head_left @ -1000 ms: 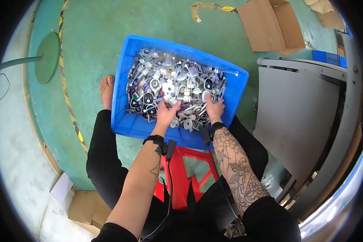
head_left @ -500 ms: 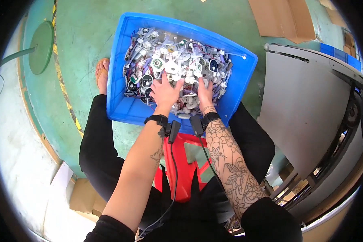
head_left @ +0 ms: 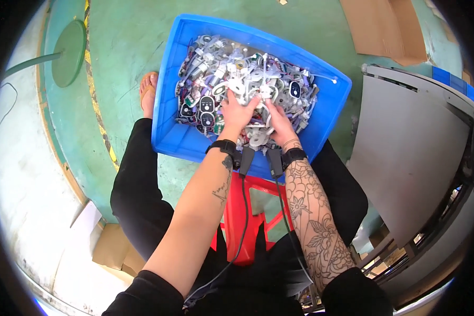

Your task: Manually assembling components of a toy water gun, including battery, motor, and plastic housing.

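A blue plastic bin (head_left: pixel 329 105) holds a heap of small electronic parts (head_left: pixel 295 113): white plastic housings, clear tubes, wires and green circuit boards. Over the middle of the heap, my left hand (head_left: pixel 237 113) pinches a white plastic part (head_left: pixel 237 86) between thumb and fingers. My right hand (head_left: pixel 280 122) is close beside it, fingers curled in among other white pieces; the heap hides what its fingertips grip. Dark oval panels with white rims (head_left: pixel 207 104) lie left of my left hand, and a similar dark panel (head_left: pixel 295 90) lies to the right.
Under the bin's near side stands a red plastic stool (head_left: pixel 239 226), between my legs. A grey panelled cart (head_left: pixel 411 142) stands at the right, cardboard (head_left: pixel 384 29) behind it. A green round base with a pole (head_left: pixel 68 52) is at far left. Cables run from both wrists.
The view has shifted, so the bin appears farther right. My left fingers have drawn together on the white plastic part, and my right fingers have curled inward.
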`<state>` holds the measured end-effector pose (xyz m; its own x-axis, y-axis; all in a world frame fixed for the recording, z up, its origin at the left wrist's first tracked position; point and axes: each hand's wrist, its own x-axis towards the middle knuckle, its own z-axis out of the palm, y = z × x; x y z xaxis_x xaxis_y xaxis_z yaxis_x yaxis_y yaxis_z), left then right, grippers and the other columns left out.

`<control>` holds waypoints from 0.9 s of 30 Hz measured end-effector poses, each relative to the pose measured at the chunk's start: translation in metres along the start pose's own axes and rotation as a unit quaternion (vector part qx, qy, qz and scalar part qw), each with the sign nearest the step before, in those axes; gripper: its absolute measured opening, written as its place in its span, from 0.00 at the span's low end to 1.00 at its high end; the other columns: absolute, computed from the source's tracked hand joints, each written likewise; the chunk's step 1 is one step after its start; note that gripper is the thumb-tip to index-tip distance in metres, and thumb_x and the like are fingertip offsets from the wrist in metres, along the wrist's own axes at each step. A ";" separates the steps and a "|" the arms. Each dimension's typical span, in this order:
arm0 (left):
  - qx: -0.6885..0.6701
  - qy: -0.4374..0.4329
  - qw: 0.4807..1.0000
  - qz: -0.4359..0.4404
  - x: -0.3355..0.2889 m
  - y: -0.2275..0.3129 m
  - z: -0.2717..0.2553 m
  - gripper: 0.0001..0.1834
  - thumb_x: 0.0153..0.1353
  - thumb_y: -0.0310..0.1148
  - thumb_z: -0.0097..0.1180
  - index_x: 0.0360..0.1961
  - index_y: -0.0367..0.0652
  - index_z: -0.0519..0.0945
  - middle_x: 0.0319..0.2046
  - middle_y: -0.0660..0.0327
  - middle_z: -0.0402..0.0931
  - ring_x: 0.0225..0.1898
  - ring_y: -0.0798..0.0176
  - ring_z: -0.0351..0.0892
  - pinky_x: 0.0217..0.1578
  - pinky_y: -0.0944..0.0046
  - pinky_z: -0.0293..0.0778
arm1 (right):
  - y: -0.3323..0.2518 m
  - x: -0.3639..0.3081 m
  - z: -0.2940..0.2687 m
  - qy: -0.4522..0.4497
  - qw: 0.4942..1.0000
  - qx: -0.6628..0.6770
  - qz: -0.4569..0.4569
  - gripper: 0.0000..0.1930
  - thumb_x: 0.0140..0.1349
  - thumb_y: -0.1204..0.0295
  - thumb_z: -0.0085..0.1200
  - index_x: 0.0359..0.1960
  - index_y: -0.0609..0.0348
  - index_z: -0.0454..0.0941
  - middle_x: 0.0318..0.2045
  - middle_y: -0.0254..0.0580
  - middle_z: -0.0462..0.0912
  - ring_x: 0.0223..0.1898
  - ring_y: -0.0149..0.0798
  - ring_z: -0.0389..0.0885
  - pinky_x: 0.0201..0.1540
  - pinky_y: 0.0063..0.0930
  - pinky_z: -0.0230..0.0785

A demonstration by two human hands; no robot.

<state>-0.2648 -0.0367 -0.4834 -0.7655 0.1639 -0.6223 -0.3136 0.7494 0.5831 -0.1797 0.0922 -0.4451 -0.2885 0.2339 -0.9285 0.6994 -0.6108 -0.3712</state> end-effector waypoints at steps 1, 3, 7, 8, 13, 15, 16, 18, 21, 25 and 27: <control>-0.003 -0.003 0.999 -0.044 -0.003 0.008 0.002 0.67 0.49 0.71 0.68 0.74 0.29 0.56 0.67 0.29 0.63 0.69 0.31 0.63 0.69 0.47 0.61 | 0.003 0.001 -0.005 -0.045 0.997 0.064 -0.012 0.44 0.65 0.39 0.59 0.71 0.59 0.63 0.68 0.52 0.69 0.69 0.49 0.68 0.61 0.52 0.69; -0.083 -0.053 0.994 -0.048 0.000 0.009 -0.009 0.67 0.48 0.68 0.71 0.73 0.26 0.57 0.67 0.33 0.65 0.70 0.37 0.65 0.69 0.49 0.62 | 0.010 0.002 -0.009 -0.075 0.991 0.109 -0.034 0.45 0.66 0.40 0.59 0.73 0.61 0.62 0.68 0.52 0.69 0.68 0.47 0.69 0.62 0.49 0.70; -0.061 -0.019 0.998 0.025 -0.005 0.015 0.007 0.64 0.48 0.65 0.73 0.71 0.25 0.60 0.68 0.34 0.65 0.69 0.40 0.67 0.68 0.51 0.64 | 0.014 0.035 -0.021 -0.033 0.994 0.084 -0.066 0.44 0.68 0.40 0.57 0.74 0.58 0.60 0.68 0.49 0.71 0.66 0.46 0.72 0.60 0.48 0.72; -0.050 0.000 0.998 0.024 -0.005 0.019 0.012 0.64 0.48 0.64 0.73 0.71 0.25 0.60 0.67 0.36 0.67 0.69 0.41 0.68 0.68 0.52 0.64 | 0.013 0.038 -0.021 -0.045 0.993 0.098 -0.048 0.44 0.68 0.40 0.56 0.75 0.57 0.58 0.69 0.48 0.70 0.66 0.46 0.72 0.61 0.48 0.72; -0.118 0.001 0.993 0.010 0.001 0.000 -0.009 0.63 0.46 0.66 0.72 0.71 0.30 0.63 0.66 0.35 0.67 0.70 0.37 0.65 0.70 0.49 0.61 | 0.010 0.022 0.002 -0.112 0.984 0.135 -0.033 0.40 0.71 0.43 0.54 0.72 0.61 0.61 0.65 0.47 0.73 0.62 0.43 0.76 0.59 0.46 0.74; -0.210 -0.102 0.972 -0.023 -0.002 -0.003 -0.017 0.59 0.48 0.64 0.72 0.68 0.27 0.67 0.65 0.36 0.71 0.66 0.41 0.72 0.66 0.51 0.67 | 0.010 0.015 -0.007 -0.128 0.979 0.160 -0.012 0.39 0.71 0.44 0.55 0.71 0.63 0.62 0.64 0.46 0.74 0.61 0.42 0.77 0.60 0.44 0.73; -0.210 -0.102 0.972 -0.027 -0.004 -0.004 -0.017 0.59 0.48 0.64 0.72 0.68 0.27 0.67 0.65 0.36 0.71 0.66 0.41 0.72 0.66 0.51 0.67 | 0.011 0.013 -0.004 -0.118 0.980 0.162 -0.013 0.34 0.73 0.45 0.53 0.69 0.58 0.66 0.62 0.41 0.77 0.58 0.39 0.79 0.59 0.42 0.74; -0.169 -0.090 0.981 0.023 -0.007 -0.001 -0.013 0.57 0.50 0.64 0.70 0.69 0.30 0.67 0.65 0.35 0.69 0.68 0.38 0.69 0.67 0.48 0.65 | 0.004 0.004 0.000 -0.104 0.979 0.176 -0.018 0.28 0.74 0.47 0.52 0.66 0.52 0.72 0.56 0.36 0.82 0.52 0.38 0.83 0.56 0.40 0.77; -0.072 0.019 0.997 -0.001 -0.013 0.012 0.006 0.53 0.52 0.64 0.68 0.70 0.38 0.68 0.66 0.35 0.66 0.69 0.36 0.65 0.68 0.46 0.62 | 0.007 0.020 -0.002 -0.108 0.973 0.205 -0.009 0.27 0.74 0.47 0.52 0.64 0.52 0.74 0.54 0.35 0.83 0.50 0.38 0.84 0.54 0.41 0.78; -0.082 0.015 0.996 0.017 -0.024 0.004 0.004 0.49 0.55 0.60 0.69 0.68 0.35 0.71 0.65 0.37 0.68 0.67 0.40 0.68 0.66 0.50 0.65 | 0.017 0.007 0.000 -0.105 0.976 0.192 -0.004 0.35 0.71 0.49 0.58 0.70 0.58 0.65 0.63 0.43 0.76 0.61 0.41 0.77 0.61 0.44 0.73; -0.079 0.036 0.996 0.021 -0.032 0.004 0.004 0.46 0.54 0.60 0.69 0.64 0.35 0.75 0.62 0.39 0.70 0.64 0.40 0.70 0.65 0.50 0.66 | 0.012 0.001 0.002 -0.096 0.976 0.194 0.008 0.33 0.71 0.50 0.58 0.69 0.58 0.66 0.62 0.42 0.77 0.60 0.40 0.77 0.60 0.43 0.73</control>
<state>-0.2395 -0.0361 -0.4632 -0.8164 0.1425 -0.5597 -0.3602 0.6319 0.6863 -0.1730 0.0834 -0.4501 -0.4230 0.0978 -0.9008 0.4159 -0.8623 -0.2889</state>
